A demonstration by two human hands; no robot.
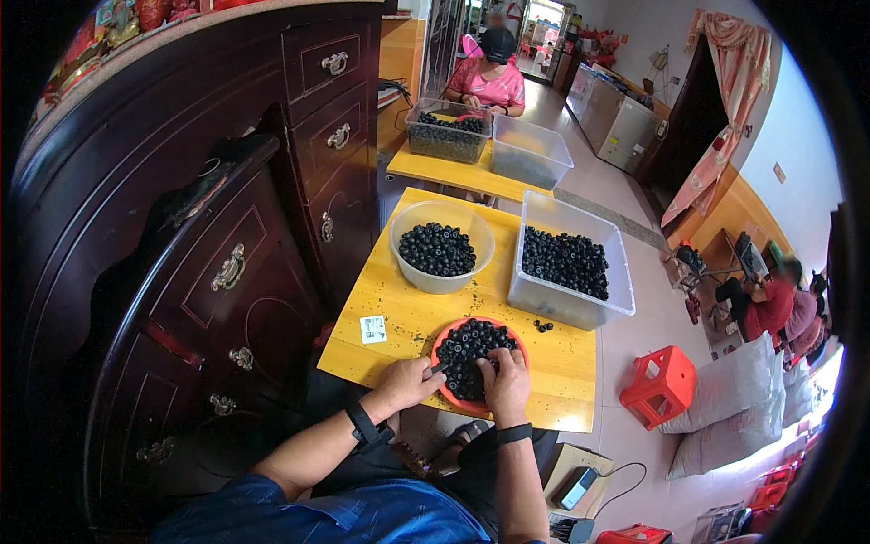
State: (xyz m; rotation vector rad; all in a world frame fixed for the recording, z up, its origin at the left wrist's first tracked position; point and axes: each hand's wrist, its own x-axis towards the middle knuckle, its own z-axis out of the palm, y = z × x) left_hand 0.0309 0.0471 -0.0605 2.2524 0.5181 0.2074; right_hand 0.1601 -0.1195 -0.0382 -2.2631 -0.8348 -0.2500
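Note:
A red round bowl (438,349) full of small black ring-shaped pieces (471,348) sits at the near edge of the yellow table (362,299). My left hand (408,383) is closed at the bowl's left rim. A short, thin dark object (439,368) sticks out from its fingers towards the bowl; its kind is unclear. Over the right side of the same bowl, my right hand (506,383) has its fingertips pinched together among the pieces. Whatever they grip is hidden.
Behind the bowl stand a round translucent tub (487,243) and a rectangular clear bin (566,311), both holding black pieces. Several loose pieces (543,325) and a white printed card (372,329) lie nearby. Dark cabinet (299,263) left; red stool (659,385) right; a person (498,86) sits opposite.

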